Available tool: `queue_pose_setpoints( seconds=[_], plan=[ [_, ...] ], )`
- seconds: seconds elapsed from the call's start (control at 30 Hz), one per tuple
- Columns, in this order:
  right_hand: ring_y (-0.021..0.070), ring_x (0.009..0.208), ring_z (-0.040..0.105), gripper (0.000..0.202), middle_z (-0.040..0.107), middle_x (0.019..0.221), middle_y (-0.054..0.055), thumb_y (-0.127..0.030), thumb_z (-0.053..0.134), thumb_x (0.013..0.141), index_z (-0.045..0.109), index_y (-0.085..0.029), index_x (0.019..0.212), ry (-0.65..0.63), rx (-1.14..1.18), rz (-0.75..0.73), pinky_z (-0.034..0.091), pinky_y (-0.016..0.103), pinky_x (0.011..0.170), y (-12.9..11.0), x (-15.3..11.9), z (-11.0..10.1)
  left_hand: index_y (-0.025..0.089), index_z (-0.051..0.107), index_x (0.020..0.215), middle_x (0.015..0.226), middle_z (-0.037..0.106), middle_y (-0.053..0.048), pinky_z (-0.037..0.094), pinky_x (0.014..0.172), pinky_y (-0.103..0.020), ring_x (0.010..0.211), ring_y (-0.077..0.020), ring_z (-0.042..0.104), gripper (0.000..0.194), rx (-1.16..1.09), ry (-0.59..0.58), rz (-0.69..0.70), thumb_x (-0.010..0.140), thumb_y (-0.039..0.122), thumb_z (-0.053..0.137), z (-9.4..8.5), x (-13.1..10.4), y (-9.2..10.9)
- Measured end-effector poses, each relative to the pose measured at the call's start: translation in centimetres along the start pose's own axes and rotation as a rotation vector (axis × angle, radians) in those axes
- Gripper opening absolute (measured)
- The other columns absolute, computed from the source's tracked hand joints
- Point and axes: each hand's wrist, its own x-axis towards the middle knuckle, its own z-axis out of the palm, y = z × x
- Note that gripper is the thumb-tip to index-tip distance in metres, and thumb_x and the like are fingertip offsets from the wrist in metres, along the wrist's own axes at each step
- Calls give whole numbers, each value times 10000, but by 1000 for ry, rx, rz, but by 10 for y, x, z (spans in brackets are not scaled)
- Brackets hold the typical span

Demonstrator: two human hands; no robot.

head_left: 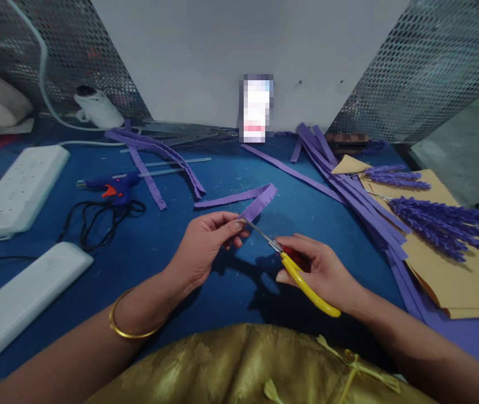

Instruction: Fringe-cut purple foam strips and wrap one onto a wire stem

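Between thumb and fingers, my left hand (206, 244) pinches the end of a fringed purple paper strip (260, 203), together with the tip of a thin metal wire (257, 229). The strip bends back and trails to the left over the blue table. My right hand (321, 269) is closed around pliers with yellow and red handles (307, 289), their jaws on the wire's other end. Part of the red handle is hidden by the fingers.
A blue glue gun (115, 185), its cord and white power strips (21, 188) are at left. Purple strips (340, 174), brown paper (466, 280) and purple flower sprigs (441, 221) lie at right. A blurred phone (257, 109) leans at the back.
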Motion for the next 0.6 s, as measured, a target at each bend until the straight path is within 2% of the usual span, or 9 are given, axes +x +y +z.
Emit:
queue_pose_setpoints(
  seconds=[0.27,0.6],
  plan=[
    [133,647,450,361,493,757,-17,-399,773,785,722,-226,1097,-3,-19,-28,365,260,581,0,0,-1,155,731,737,661,705,0,370,495,-163,523,-53,564,135,-17,4,-14,755,282,771,0,0,1],
    [150,698,498,401,574,834,16,-433,766,775,718,-214,1108,-10,75,-1,431,282,645,7,0,5,156,725,745,661,709,-6,379,505,-176,526,-62,565,136,16,9,-3,750,284,773,-1,2,-3]
  ],
)
